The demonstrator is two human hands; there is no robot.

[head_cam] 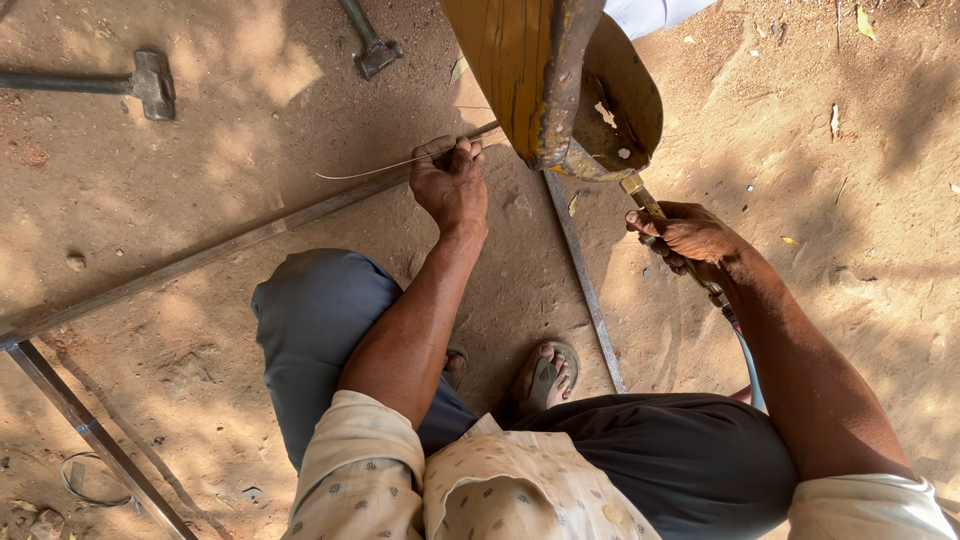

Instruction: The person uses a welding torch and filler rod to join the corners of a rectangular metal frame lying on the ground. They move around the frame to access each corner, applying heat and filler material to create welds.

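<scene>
On bare dirt, we are gripping a thin filler wire [385,166] in our left hand [452,185] at twelve o'clock and, fingers closed, a brass-tipped torch [660,222] in our right hand [690,235] at two o'clock; the flame risks scorching the yellow wooden board [505,60].

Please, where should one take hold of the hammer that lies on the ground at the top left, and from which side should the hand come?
Probably grip the hammer on its long handle, which lies flat and runs left out of the picture, coming from above. The blocky head at the right end is short and heavy, a poor grip. Both the left hand and right hand are occupied now.
</scene>
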